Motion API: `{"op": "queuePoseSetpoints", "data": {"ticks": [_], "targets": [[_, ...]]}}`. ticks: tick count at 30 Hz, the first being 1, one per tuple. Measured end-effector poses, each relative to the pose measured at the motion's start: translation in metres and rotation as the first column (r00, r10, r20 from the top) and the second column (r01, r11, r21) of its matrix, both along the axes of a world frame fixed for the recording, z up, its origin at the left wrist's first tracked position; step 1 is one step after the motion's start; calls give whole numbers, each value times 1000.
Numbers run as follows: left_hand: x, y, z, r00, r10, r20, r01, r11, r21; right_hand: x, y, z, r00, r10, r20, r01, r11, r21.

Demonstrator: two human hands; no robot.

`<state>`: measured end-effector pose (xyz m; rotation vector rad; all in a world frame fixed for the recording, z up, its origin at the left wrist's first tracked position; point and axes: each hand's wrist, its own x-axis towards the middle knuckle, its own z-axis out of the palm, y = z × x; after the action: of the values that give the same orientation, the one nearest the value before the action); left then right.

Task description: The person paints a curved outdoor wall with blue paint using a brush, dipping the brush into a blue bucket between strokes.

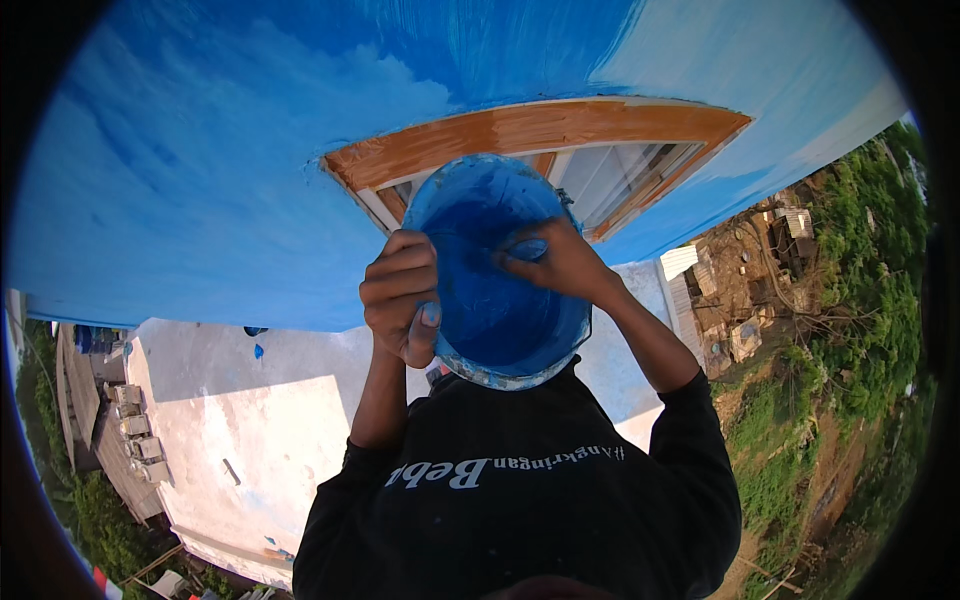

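Note:
Before my chest a plastic bucket (495, 322) is tilted so that its mouth faces me. Blue paint coats its inside, and dried pale paint crusts its rim. My left hand (400, 296) grips the left side of the rim, with light blue paint on the thumbnail. Reaching in from the right, my right hand (551, 259) has its thumb and fingers curled within the bucket's mouth. A small pale blue patch shows between thumb and finger; whether it is a held thing or a gap, I cannot tell. The paint-streaked blue wall (225, 187) rises just beyond.
Behind the bucket, a brown-painted window frame (540, 127) with glass panes (611, 176) is set in the wall. Below lies a concrete floor (247, 435), partly sunlit, with small scraps on it. Past its edges are trees (862, 247) and a roof (112, 465) at lower level.

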<state>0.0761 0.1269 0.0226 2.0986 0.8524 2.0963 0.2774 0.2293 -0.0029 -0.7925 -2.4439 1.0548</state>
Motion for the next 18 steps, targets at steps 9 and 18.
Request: {"op": "queuePoseSetpoints", "data": {"ticks": [9, 18], "targets": [[0, -1, 2, 1000, -4, -16, 4, 1000, -7, 2, 0, 9, 998, -25, -50, 26, 999, 33], [5, 0, 2, 999, -29, -13, 29, 999, 19, -6, -4, -1, 983, 75, -168, -68, 997, 47]]}}
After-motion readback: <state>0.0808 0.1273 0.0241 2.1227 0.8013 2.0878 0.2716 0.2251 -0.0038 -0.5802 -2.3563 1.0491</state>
